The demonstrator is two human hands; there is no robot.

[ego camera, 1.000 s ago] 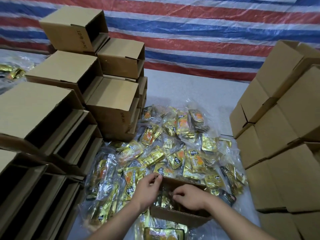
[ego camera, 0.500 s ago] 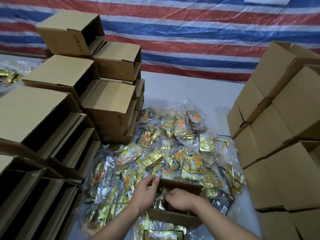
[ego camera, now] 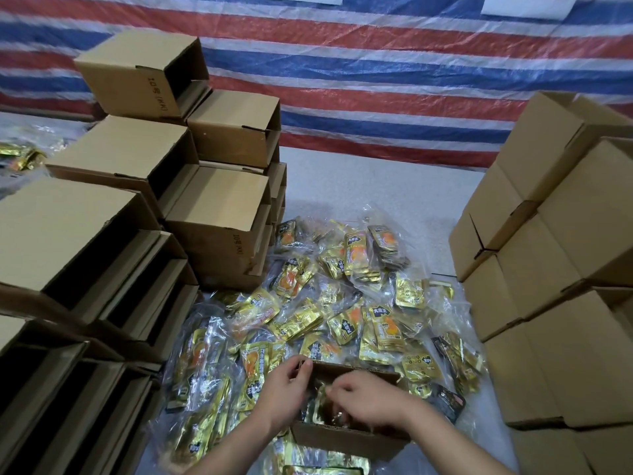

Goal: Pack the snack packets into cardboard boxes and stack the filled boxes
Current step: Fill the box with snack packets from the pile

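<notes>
While both hands work inside one box (ego camera: 346,440):
Left hand (ego camera: 282,389): pinches the box's left wall.
Right hand (ego camera: 371,397): fingers curled among packets (ego camera: 322,404) inside; grip unclear.

Right hand (ego camera: 371,395) sits deeper in the open box (ego camera: 346,437) than 1.0 s ago: fingers now curl down among the gold packets (ego camera: 322,406) inside, where before they rested at the near rim. Left hand (ego camera: 286,389) shifts from the outside of the left wall to its top corner, fingertips hooked over the edge. Box itself slides slightly toward the person.
</notes>
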